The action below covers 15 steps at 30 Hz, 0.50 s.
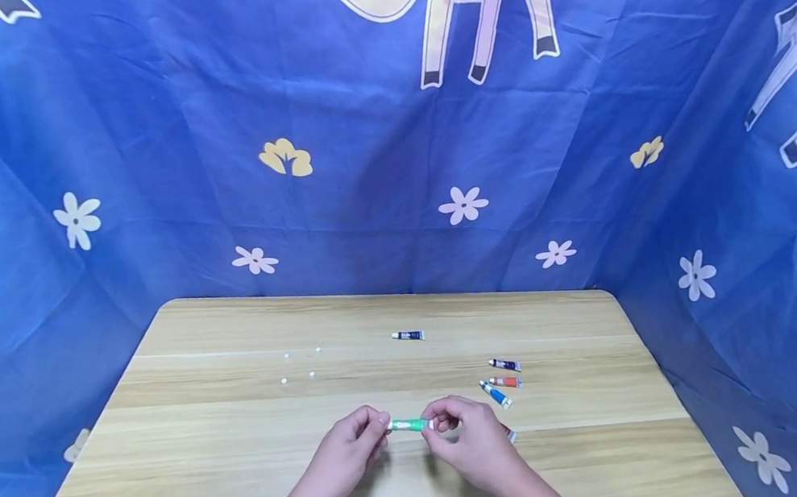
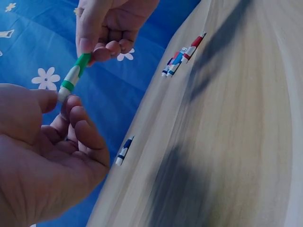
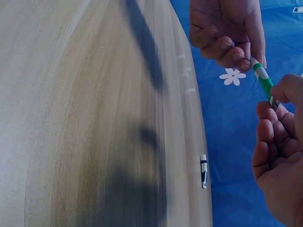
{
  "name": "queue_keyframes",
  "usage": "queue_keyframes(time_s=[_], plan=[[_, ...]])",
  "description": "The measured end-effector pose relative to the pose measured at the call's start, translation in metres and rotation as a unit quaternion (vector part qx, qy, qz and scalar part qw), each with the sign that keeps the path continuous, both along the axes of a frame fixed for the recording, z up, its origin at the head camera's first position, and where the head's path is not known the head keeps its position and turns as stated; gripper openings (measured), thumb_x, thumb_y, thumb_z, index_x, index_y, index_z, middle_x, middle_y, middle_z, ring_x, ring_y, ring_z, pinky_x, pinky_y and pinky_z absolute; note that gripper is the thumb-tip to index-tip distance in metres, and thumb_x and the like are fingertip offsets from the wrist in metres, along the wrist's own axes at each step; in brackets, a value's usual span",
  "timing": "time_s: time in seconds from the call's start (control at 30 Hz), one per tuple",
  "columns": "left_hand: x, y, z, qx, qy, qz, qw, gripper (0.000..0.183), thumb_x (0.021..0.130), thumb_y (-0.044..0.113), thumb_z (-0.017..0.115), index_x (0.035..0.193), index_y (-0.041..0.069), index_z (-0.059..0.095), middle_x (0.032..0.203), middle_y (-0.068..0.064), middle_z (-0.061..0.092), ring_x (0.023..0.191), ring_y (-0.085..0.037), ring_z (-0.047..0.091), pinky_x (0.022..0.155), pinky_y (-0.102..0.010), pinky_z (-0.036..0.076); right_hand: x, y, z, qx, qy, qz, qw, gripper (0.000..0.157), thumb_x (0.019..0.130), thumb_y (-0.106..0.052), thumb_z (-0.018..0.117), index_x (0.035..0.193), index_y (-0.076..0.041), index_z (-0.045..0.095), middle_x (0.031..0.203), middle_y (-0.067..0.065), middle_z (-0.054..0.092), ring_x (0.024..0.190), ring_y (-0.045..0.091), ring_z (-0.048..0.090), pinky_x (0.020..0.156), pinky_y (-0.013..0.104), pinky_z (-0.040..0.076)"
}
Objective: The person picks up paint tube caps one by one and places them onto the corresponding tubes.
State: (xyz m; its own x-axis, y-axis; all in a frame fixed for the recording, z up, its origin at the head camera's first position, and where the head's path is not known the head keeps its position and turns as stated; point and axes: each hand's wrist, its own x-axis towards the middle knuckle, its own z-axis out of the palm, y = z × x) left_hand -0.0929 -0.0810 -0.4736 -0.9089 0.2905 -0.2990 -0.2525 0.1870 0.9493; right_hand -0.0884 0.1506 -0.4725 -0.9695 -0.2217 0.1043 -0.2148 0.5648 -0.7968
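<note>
A small green paint tube [image 1: 407, 425] with a white label is held up between both hands above the table. My left hand [image 1: 347, 452] pinches its white cap end between thumb and fingers. At the tube's flat tail, my right hand [image 1: 471, 439] has it between thumb and forefinger. In the left wrist view the green tube [image 2: 75, 75] slants from the cap up to the right hand [image 2: 111, 28]. From the right wrist, the white neck of the green tube [image 3: 259, 71] shows at the left hand's [image 3: 232, 33] fingertips.
A dark blue tube [image 1: 408, 336] lies toward the table's [image 1: 195, 464] far edge. At right are a purple tube [image 1: 505, 365], an orange-red tube [image 1: 506, 382], a blue tube [image 1: 496, 394] and a red tube [image 1: 509, 433] partly behind the right hand. Several small white pieces [image 1: 312, 373] lie at left.
</note>
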Motion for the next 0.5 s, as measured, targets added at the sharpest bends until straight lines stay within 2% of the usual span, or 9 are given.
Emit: queue_keyframes(time_s=[0.23, 0.5], plan=[[-0.0029, -0.0006, -0.0018, 0.013, 0.021, 0.026, 0.9994, 0.023, 0.103, 0.026, 0.073, 0.111, 0.004, 0.070, 0.093, -0.004, 0.065, 0.079, -0.011, 0.058, 0.073, -0.023, 0.053, -0.0021, 0.0003, -0.0011, 0.003, 0.011, 0.001, 1.000, 0.011, 0.092, -0.009, 0.082, 0.100, -0.016, 0.079, 0.088, -0.011, 0.074, 0.083, -0.003, 0.064, 0.080, 0.021, 0.059], [-0.0035, -0.0011, -0.0070, 0.020, 0.023, 0.046, 0.9985, 0.020, 0.098, 0.019, 0.079, 0.112, 0.007, 0.074, 0.100, -0.008, 0.072, 0.085, -0.014, 0.066, 0.077, -0.025, 0.059, -0.0025, 0.0017, 0.0004, -0.010, -0.028, 0.006, 1.000, 0.008, 0.094, -0.011, 0.081, 0.099, -0.016, 0.079, 0.088, -0.009, 0.075, 0.082, -0.002, 0.066, 0.080, 0.020, 0.059]])
